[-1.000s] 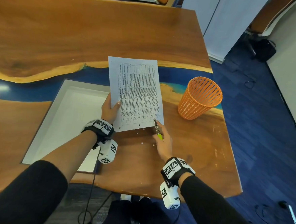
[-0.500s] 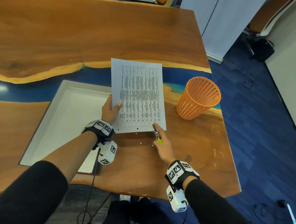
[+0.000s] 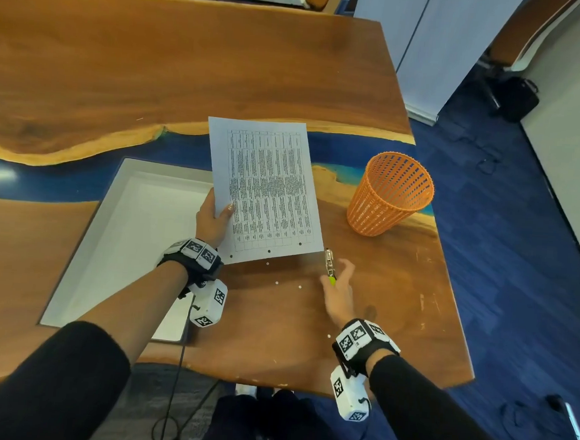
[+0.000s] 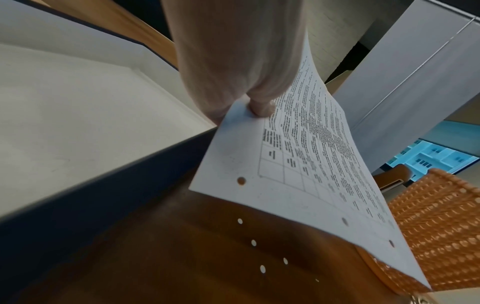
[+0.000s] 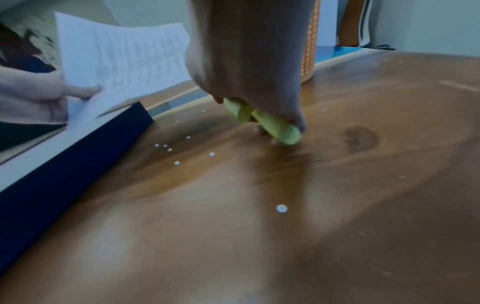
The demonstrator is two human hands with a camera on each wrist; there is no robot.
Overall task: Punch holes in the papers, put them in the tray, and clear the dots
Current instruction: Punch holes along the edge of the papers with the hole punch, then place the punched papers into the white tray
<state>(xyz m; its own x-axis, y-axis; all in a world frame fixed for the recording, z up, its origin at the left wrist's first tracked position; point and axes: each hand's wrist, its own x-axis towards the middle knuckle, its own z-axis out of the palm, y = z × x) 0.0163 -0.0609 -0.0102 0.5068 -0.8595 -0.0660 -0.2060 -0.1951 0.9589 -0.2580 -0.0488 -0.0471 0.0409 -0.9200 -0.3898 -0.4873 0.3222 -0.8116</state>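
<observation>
My left hand [image 3: 213, 214] pinches the left edge of a printed sheet of paper [image 3: 267, 184], thumb on top [image 4: 259, 107], and holds it tilted above the table. Three punched holes line its near edge [image 4: 241, 180]. The hole punch [image 3: 329, 262] with green handles [image 5: 270, 123] lies on the wood just right of the sheet's near corner. My right hand [image 3: 340, 285] rests over its handles with the fingers spread and loose. Several white paper dots [image 3: 276, 282] [image 5: 281, 208] lie scattered on the table below the sheet. The white tray [image 3: 117, 214] sits to the left.
An orange mesh basket [image 3: 386, 199] stands upright at the right, beyond the punch. The tray's dark outer wall [image 5: 52, 164] borders the dots on the left. The table's near edge [image 3: 270, 383] and right edge are close to my right wrist.
The punch has come off the sheet's near right corner and now lies on the table. My right hand's fingers have loosened and spread. The left hand still holds the sheet.
</observation>
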